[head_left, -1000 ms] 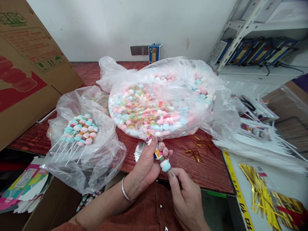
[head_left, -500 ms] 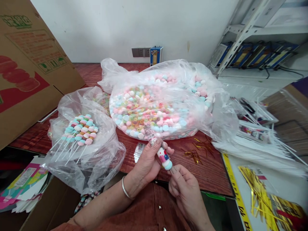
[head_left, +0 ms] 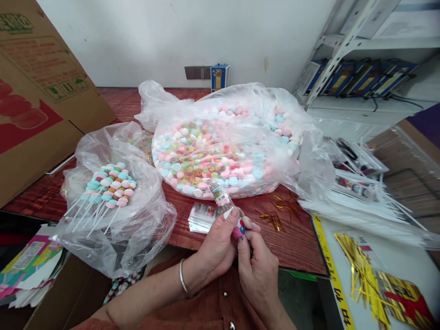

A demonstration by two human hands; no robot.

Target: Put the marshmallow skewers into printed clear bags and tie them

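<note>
A marshmallow lollipop in a printed clear wrapper (head_left: 221,196) is held in front of my body, its label end pointing up and left. My left hand (head_left: 220,240), with a silver bangle at the wrist, is closed around the wrapper. At the wrapper's lower end, my right hand (head_left: 258,263) pinches with thumb and fingers, which hide that end and the stick. A stack of flat printed wrappers (head_left: 202,217) lies just left of my hands. Gold twist ties (head_left: 271,220) are scattered to their right.
A big clear bag of pastel marshmallows (head_left: 213,151) covers the table's middle. Finished-looking marshmallow sticks (head_left: 112,183) rest on crumpled plastic (head_left: 147,229) at left, beside a cardboard box (head_left: 41,91). White sticks (head_left: 354,220) and a yellow twist-tie bundle (head_left: 364,279) lie at right.
My right hand has moved up against my left, now gripping the wrapper's lower end and covering the blue and white marshmallows that showed there. The stack of wrappers is more exposed.
</note>
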